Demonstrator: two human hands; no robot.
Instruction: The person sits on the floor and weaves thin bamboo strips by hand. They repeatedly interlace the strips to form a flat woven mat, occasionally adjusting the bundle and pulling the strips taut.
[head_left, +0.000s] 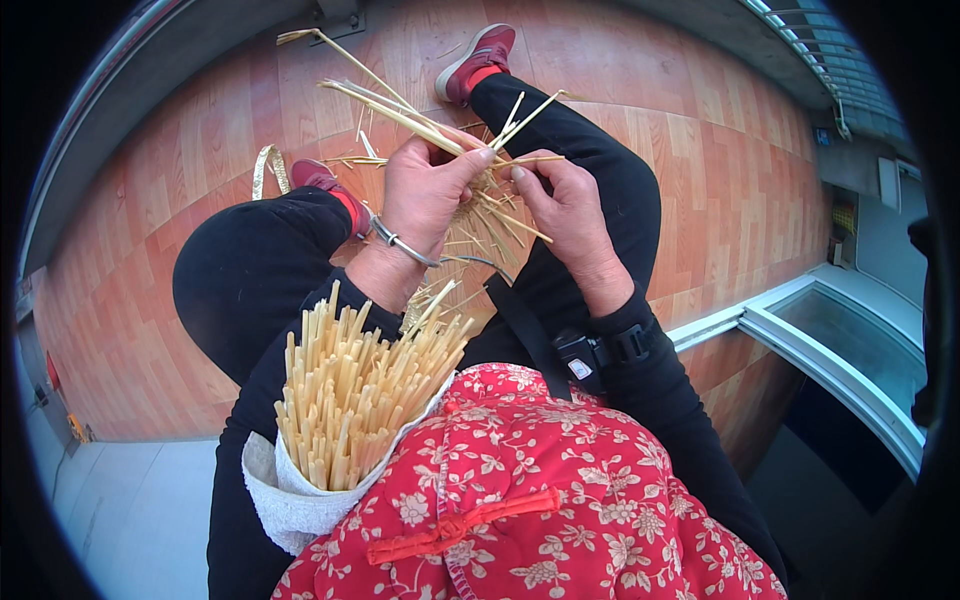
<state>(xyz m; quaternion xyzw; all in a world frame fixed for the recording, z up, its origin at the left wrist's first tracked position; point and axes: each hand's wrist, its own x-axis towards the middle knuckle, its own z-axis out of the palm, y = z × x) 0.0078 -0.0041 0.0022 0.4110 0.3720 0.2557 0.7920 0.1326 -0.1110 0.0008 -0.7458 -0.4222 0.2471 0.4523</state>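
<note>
My left hand (427, 184) is closed around several straw stalks (405, 112) that cross and stick out past its fingers up and to the left. Beside it, the thumb and forefinger of my right hand (559, 199) pinch a straw end (536, 160) near the crossing. More straw ends fan out below the left thumb; part of the bunch is hidden by the hands. A thick bundle of cut straw (360, 397), wrapped in a white cloth (300, 502), stands under my left forearm, against the red floral garment (540, 480).
Loose straw bits (352, 160) lie on the wood-patterned floor (720, 187) between my legs. A gold strap (268, 169) is near my left shoe. A black strap (529, 337) hangs in front of me. At the right is a white-framed glass panel (847, 337).
</note>
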